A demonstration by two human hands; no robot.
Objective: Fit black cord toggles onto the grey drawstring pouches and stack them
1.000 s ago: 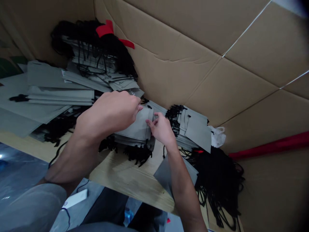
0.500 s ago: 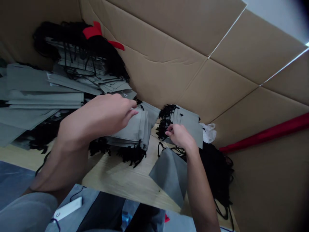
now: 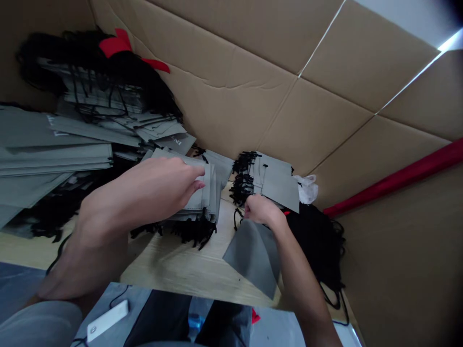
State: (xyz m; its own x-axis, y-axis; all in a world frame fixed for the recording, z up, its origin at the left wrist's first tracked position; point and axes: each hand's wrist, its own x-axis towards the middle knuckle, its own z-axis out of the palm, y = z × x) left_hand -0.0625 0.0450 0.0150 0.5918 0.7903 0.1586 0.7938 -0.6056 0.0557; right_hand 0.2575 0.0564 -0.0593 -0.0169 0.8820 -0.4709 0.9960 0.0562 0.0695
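Nearest me, a limp grey fabric pouch (image 3: 249,255) slants across the work surface, its lower corner near the front edge. My right hand (image 3: 262,210) is at its upper edge, fingers bunched; I can't tell whether they pinch anything. My left hand (image 3: 168,184) arches over a layered stack of grey fabric pouches (image 3: 212,195), thumb and forefinger slightly apart. If the pouch snags the tangled black cords (image 3: 318,246) just beside it, a pull could drag others along; a bump from my left fingers could skew the stack. Underneath is a pale wood-grained tabletop (image 3: 188,267). Beyond, a bright red strip (image 3: 115,46) lies on heaped black cords against a creased tan cardboard wall (image 3: 231,101).
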